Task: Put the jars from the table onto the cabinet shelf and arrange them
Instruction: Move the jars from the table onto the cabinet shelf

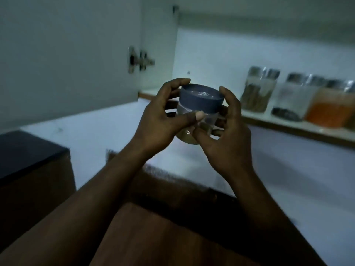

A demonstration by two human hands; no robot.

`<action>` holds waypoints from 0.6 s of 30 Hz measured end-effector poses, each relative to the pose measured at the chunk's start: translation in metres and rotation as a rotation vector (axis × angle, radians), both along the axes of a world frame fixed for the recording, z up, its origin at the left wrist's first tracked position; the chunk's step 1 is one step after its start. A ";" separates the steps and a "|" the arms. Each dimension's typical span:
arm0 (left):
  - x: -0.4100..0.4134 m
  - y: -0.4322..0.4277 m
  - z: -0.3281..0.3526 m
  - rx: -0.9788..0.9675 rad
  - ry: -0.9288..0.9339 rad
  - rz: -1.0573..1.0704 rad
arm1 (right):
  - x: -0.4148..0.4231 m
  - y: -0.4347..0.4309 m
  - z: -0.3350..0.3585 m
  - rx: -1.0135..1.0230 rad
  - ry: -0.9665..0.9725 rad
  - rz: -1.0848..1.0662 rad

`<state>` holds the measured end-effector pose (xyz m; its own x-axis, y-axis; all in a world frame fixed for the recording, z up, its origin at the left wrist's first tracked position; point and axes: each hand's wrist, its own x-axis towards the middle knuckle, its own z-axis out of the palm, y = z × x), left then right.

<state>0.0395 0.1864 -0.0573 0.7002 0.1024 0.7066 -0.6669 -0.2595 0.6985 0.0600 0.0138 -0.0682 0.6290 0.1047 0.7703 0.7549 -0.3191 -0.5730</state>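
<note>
Clear plastic shows between the fingers of both hands, which together hold one jar in the air in front of the cabinet. The left hand curls round its left side, thumb laid across the front wall and forefinger hooked over the rim of the grey-blue lid. The right hand cups the other side, fingers bent behind the body. The jar is near upright, lid uppermost and leaning slightly to the right, with something pale settled in its base.

Straight beyond the hands lies the shelf, and the part directly behind the jar looks bare. To the right stand three jars in a row: a brown-filled one, a pale one and an orange one. The right hand is the nearer to that row. The coming move looks like a forward reach to set the jar down left of the brown-filled one. An open cabinet door hangs at left, and the wooden bench lies below the forearms.
</note>
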 end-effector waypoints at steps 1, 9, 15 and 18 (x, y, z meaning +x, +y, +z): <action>0.005 -0.006 0.020 0.008 -0.047 0.005 | 0.006 -0.005 0.018 0.020 -0.024 0.011; 0.082 -0.028 0.088 0.013 -0.026 0.038 | 0.077 -0.031 0.094 -0.123 -0.007 -0.095; 0.123 -0.028 0.075 0.097 0.131 0.047 | 0.104 -0.023 0.068 -0.320 -0.043 -0.351; 0.142 -0.036 0.077 0.184 0.135 0.053 | 0.107 -0.019 0.058 -0.274 -0.054 -0.493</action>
<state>0.1819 0.1506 0.0199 0.7869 0.0195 0.6167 -0.5525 -0.4228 0.7183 0.1668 -0.0049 -0.0099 0.6147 0.0096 0.7887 0.5049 -0.7730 -0.3841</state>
